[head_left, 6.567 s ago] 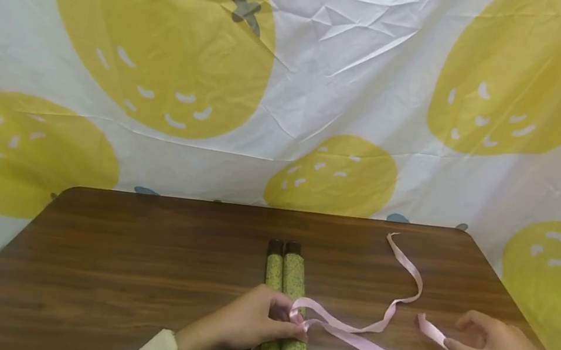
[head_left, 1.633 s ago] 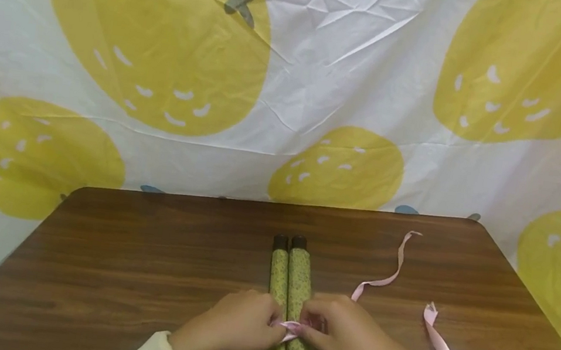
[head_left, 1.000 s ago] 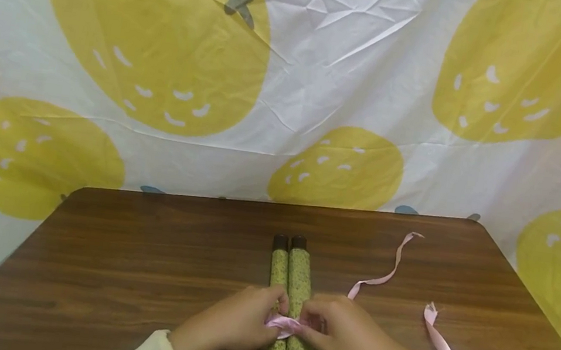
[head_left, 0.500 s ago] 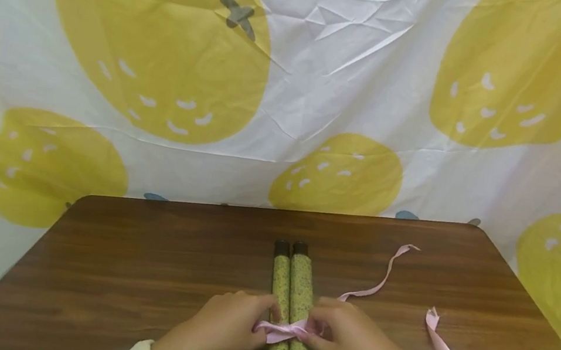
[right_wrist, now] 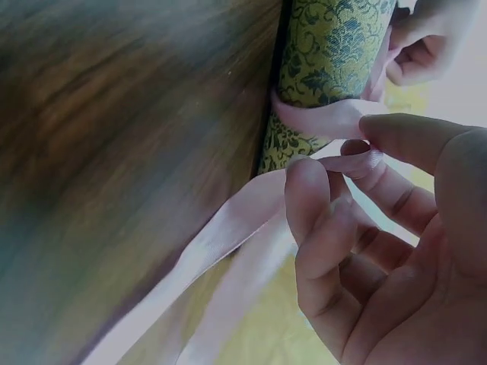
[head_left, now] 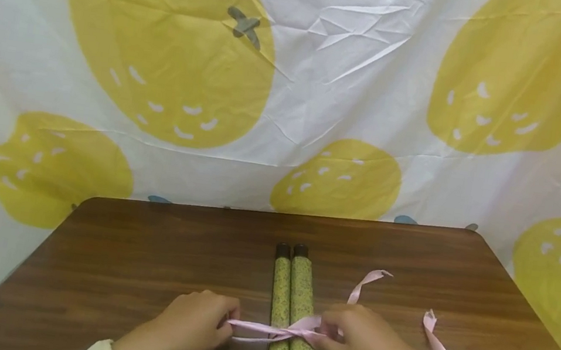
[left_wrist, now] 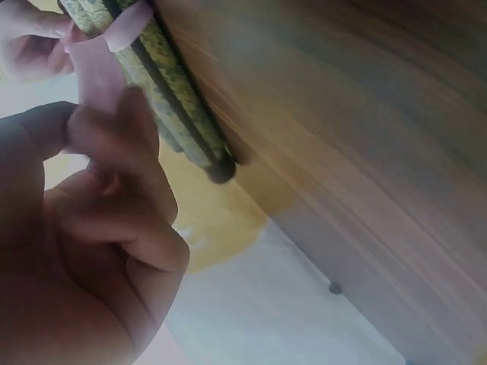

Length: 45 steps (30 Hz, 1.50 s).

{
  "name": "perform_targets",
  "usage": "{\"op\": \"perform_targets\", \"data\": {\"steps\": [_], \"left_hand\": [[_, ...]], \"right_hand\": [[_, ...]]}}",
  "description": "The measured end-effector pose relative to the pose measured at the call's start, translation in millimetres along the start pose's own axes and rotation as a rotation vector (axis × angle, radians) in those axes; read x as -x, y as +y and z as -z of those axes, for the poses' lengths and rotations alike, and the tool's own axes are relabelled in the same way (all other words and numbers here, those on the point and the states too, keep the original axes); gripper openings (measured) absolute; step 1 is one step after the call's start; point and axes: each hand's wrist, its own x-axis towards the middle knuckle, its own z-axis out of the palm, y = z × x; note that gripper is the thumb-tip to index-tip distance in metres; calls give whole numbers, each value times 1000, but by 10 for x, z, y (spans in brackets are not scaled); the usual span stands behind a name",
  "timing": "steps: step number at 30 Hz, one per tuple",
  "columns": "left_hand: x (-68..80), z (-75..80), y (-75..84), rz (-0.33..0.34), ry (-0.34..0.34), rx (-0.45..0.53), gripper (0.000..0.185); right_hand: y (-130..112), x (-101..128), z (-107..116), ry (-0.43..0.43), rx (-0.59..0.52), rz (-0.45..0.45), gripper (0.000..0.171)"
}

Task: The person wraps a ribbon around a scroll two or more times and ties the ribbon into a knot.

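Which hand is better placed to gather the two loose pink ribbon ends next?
Probably the right hand, though it pinches ribbon too: both ribbon ends lie close by, on its side of the two patterned rolls. The left hand is farther off, pinching ribbon on the rolls' other side.

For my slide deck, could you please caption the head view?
The left hand and right hand pinch a ribbon across two rolls on a table.
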Motion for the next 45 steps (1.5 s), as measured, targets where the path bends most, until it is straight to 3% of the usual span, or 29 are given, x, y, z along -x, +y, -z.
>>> {"op": "perform_targets", "data": {"steps": [6,14,24,29,38,45], "left_hand": [[88,74,-153,47,2,-57,21],[204,230,-339,72,-16,-124,23],[287,353,-602,185,-43,-137,22],[348,392,-756,225,-54,-135,21],[462,479,-1006,247,-51,-175,22],[539,541,-1157,276,-60,-211,20]], "right_hand": [[41,39,34,-19,13,-5,31],[70,58,101,-59,57,-49,21],[145,96,197,-80,149,-48,33],[190,134,243,-120,145,-59,30],[312,272,338,-152,120,-160,35],[415,385,442,-168,138,-175,44]]}}
